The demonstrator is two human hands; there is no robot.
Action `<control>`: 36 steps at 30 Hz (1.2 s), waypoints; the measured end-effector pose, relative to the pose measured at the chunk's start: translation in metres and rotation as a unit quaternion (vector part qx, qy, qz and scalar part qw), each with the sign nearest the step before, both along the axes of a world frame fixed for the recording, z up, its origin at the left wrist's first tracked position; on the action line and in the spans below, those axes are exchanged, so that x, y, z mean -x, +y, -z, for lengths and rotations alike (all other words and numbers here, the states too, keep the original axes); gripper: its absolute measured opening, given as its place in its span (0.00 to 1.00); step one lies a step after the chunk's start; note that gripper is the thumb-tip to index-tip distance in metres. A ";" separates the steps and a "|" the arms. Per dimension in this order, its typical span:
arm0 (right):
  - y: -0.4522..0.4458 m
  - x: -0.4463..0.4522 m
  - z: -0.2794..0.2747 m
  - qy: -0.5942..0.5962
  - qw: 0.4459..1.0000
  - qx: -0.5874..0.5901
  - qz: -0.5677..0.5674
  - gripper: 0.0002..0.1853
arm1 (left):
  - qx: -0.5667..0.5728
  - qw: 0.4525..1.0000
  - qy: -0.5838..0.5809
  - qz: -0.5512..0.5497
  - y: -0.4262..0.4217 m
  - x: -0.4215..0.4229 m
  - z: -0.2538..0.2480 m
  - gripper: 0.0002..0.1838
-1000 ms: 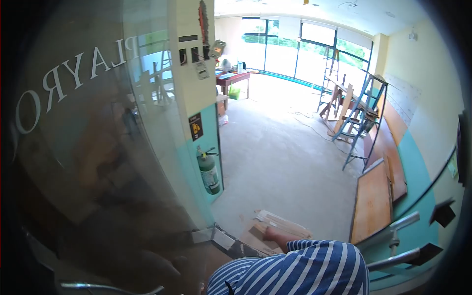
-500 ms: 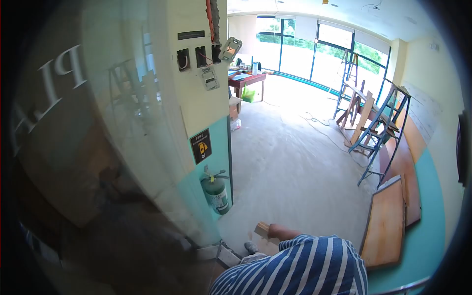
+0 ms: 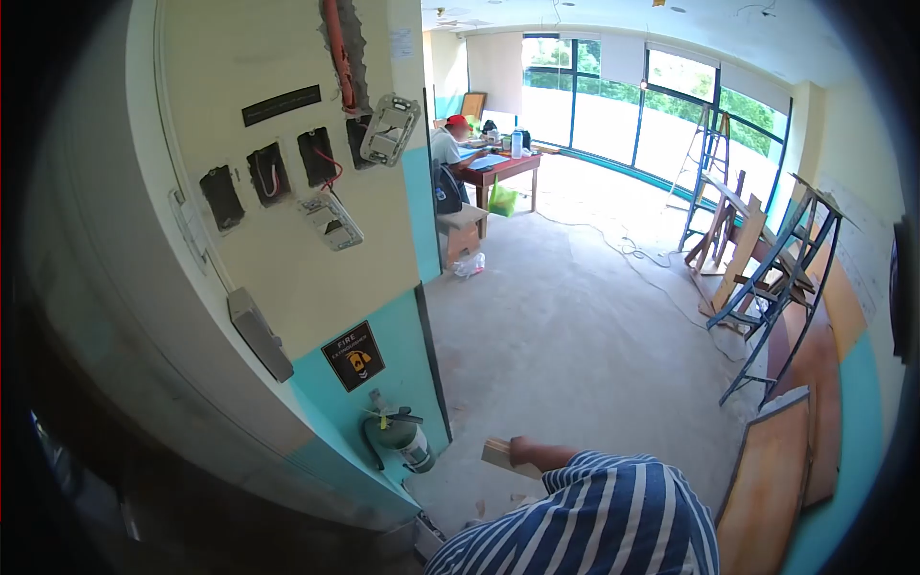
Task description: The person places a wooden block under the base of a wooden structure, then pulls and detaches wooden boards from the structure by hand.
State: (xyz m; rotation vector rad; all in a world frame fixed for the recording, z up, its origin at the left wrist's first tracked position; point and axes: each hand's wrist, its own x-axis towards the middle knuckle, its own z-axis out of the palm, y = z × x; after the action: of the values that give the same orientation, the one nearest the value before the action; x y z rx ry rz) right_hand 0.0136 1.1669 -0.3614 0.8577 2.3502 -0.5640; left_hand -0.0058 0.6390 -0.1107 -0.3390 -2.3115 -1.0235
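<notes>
My right hand (image 3: 525, 450) is closed around one end of a short wooden board (image 3: 502, 454), held out low over the concrete floor. A blue-and-white striped sleeve (image 3: 613, 513) covers the upper part of this arm and fills the bottom of the view. The board's light edge faces me, and my fingers partly hide its far end. Nearest to it on the left is a green fire extinguisher (image 3: 402, 441), mounted low on the wall. My left hand does not show.
At left, a wall end carries open switch boxes with wires and a dangling switch plate (image 3: 333, 222). A person in a red cap (image 3: 447, 144) sits at a red table (image 3: 508, 171). Stepladders (image 3: 781, 287) and wooden panels (image 3: 767, 479) line the right; a cable (image 3: 661, 292) crosses the floor.
My view has turned left and moved forward past the glass, bringing more of the wall and the seated person into sight. The board stays in my right hand, shifted slightly left.
</notes>
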 end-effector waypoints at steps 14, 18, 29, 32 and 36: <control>0.115 -0.218 -0.001 -0.071 0.994 0.007 0.082 0.29 | -0.004 0.922 -0.353 0.162 0.230 -0.119 0.124 0.40; 0.140 -0.262 -0.016 -0.044 0.996 0.003 0.082 0.27 | 0.022 0.879 -0.428 0.208 0.289 -0.156 0.142 0.39; 0.267 -0.358 -0.026 0.021 0.979 0.023 0.200 0.26 | 0.153 0.786 -0.538 0.263 0.427 -0.207 0.173 0.34; 0.319 -0.405 -0.012 0.047 0.968 0.067 0.237 0.28 | 0.184 0.772 -0.546 0.268 0.485 -0.221 0.186 0.32; 0.373 -0.470 -0.020 0.054 0.956 0.026 0.289 0.30 | 0.229 0.753 -0.554 0.270 0.578 -0.241 0.198 0.31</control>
State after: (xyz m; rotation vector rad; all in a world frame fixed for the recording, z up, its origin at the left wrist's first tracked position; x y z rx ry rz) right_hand 0.4837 1.5396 -0.3412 1.5369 2.1482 -0.9179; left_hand 0.2349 1.2170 -0.3082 -0.7902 -3.7321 -1.0287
